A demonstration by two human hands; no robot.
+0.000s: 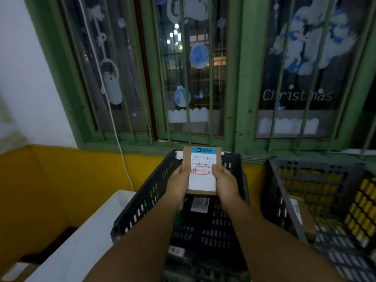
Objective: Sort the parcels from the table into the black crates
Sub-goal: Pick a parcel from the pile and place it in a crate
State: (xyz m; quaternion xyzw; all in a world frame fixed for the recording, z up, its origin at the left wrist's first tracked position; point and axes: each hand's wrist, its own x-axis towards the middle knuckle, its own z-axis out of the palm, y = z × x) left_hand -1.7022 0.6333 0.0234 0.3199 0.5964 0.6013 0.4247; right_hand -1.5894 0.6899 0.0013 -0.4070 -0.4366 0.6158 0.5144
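At far left, a yellow wall (61,180) and a white surface (77,241) beside a black crate (142,210). Above that crate, left hand (178,186) wrapped around the left edge of a small cardboard parcel (203,171), thumb lying on its white label. On the label, a red-outlined box. Right hand (225,184) clasping the parcel's right edge likewise. Below, in the crate, another small labelled parcel (200,204). Further right, a second black crate (295,200) with a brown box (301,216) inside
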